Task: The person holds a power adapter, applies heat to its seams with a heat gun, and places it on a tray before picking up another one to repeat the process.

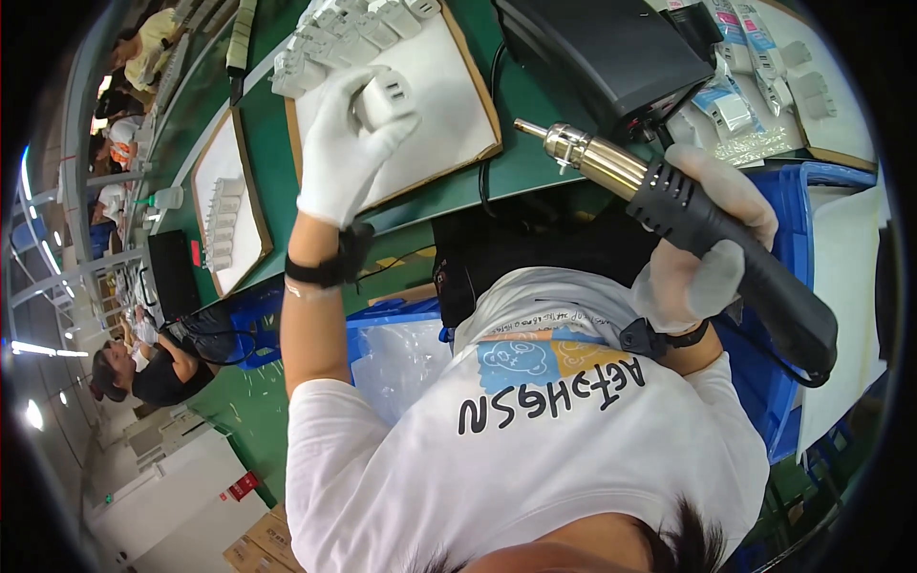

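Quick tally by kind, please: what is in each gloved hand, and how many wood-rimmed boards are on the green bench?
White plug adapter, in the left hand: 1
Hot-air gun, in the right hand: 1
Wood-rimmed boards, near, left, right: 3
Total: 5

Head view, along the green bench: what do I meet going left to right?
Small board of white adapters → left hand holding a white adapter → hot-air tool's metal nozzle → right hand gripping its black handle → blue bin.
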{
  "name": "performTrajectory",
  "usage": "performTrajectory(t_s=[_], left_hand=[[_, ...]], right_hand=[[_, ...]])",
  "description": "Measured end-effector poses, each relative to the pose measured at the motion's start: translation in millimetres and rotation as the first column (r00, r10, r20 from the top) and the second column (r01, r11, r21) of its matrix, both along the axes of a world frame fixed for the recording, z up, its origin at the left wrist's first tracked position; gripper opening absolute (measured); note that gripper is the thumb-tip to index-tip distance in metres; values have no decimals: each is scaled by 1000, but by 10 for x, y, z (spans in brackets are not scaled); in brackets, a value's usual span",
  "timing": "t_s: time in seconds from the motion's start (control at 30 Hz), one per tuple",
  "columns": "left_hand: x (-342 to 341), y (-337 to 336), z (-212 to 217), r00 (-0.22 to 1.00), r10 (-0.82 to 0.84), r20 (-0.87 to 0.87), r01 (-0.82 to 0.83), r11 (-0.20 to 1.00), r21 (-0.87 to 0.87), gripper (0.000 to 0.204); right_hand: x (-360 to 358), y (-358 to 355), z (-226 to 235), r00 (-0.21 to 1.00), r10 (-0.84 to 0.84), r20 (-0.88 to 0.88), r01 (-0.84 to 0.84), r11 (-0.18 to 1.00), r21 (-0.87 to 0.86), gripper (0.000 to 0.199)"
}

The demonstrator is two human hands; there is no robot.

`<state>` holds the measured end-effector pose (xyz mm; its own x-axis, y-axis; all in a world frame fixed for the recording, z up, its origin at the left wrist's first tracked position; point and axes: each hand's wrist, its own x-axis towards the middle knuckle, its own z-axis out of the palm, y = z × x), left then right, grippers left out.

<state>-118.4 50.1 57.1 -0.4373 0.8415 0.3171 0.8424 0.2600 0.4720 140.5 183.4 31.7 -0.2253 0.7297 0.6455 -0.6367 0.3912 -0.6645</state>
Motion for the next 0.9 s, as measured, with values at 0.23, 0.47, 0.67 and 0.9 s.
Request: performTrajectory(t_s=[0.23, 0.47, 0.67, 0.9], left_hand=[[792, -415, -95, 661, -157, 734, -139, 935, 326, 55], [1087, -497, -375, 400, -179, 899, -213, 936, 281, 54], [1144, -516, -456, 359, -166, 919, -172, 956, 240, 54], [1186, -509, -505, 361, -137, 922, -123, 973, 193, 54]], right_hand=[[-68, -13, 67, 993, 116, 11, -115, 993, -14, 42], [-67, 114, -67, 958, 260, 118, -275, 953, 125, 40], [20, 105, 8, 942, 175, 287, -234, 954, 187, 39], [18, 124, -90, 961, 152, 229, -193, 967, 166, 43]])
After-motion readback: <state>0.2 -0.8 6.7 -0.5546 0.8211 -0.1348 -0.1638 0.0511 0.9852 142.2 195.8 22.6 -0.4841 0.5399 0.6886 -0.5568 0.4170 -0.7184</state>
